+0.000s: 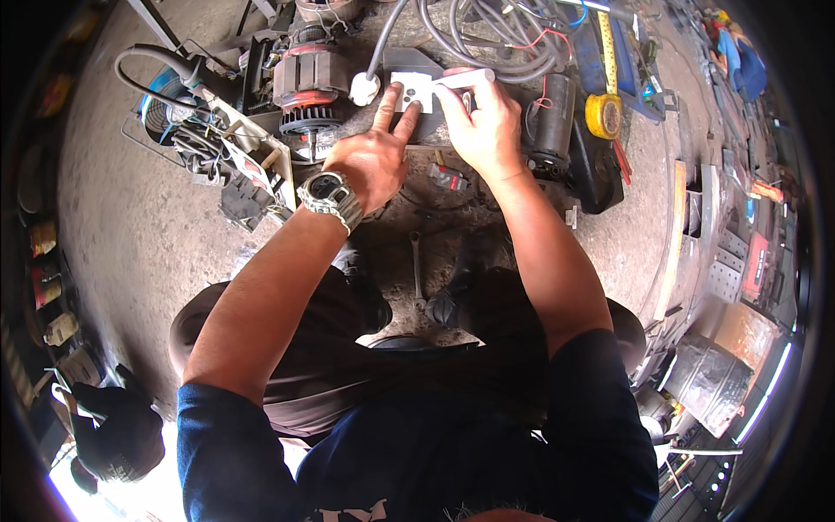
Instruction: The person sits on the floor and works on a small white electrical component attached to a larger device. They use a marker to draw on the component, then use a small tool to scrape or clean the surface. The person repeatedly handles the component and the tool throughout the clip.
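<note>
White socket plate [412, 90], lying on a grey box on the concrete floor [139, 235]. Left hand [372, 161] presses two extended fingers onto its lower edge; right hand [481, 122] is closed around a white bar [465, 78] at the plate's upper right. Motor armature [309, 87] just left; yellow tape measure [603, 115] further right.

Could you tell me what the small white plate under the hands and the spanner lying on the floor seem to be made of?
White plate: probably matt plastic, judging by its flat, even white surface; both the left hand and right hand touch it. Spanner: likely steel, thin, grey and dull, perhaps dirty.
</note>
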`<action>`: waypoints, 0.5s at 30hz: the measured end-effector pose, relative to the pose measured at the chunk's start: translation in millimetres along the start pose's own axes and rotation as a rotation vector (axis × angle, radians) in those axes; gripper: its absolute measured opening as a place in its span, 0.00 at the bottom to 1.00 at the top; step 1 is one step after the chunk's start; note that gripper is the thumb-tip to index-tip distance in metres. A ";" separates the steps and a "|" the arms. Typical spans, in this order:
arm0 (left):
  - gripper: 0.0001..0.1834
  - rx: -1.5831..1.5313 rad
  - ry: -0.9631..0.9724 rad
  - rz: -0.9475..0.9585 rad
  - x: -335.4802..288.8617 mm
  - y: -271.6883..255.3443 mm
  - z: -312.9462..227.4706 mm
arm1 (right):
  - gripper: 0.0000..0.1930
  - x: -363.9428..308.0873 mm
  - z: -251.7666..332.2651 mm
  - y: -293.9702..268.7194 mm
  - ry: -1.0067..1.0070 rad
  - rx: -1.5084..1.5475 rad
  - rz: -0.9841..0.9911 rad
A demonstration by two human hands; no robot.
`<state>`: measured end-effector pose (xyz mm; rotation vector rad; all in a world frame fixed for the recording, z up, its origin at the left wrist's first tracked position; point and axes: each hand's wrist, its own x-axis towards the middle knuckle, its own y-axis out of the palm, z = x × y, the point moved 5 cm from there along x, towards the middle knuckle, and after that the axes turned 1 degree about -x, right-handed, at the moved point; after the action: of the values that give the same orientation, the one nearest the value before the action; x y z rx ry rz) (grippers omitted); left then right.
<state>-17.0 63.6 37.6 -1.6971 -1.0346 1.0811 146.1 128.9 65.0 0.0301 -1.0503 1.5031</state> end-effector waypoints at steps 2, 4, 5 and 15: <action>0.47 0.018 -0.009 0.007 -0.1 -1.6 -1.4 | 0.10 0.9 1.3 -0.4 -0.060 -0.023 -0.022; 0.47 0.020 0.005 -0.007 -0.4 0.8 0.1 | 0.10 0.5 3.5 1.2 0.003 0.034 0.013; 0.47 0.021 0.011 -0.014 -0.5 2.2 1.1 | 0.11 0.3 4.0 2.6 0.034 0.063 0.031; 0.49 0.078 0.042 0.036 2.3 5.9 0.1 | 0.11 1.2 7.2 11.0 -0.160 -0.040 0.088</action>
<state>-15.3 64.0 31.5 -1.6747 -0.9274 1.0895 133.1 127.2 63.5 0.0779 -1.2235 1.5789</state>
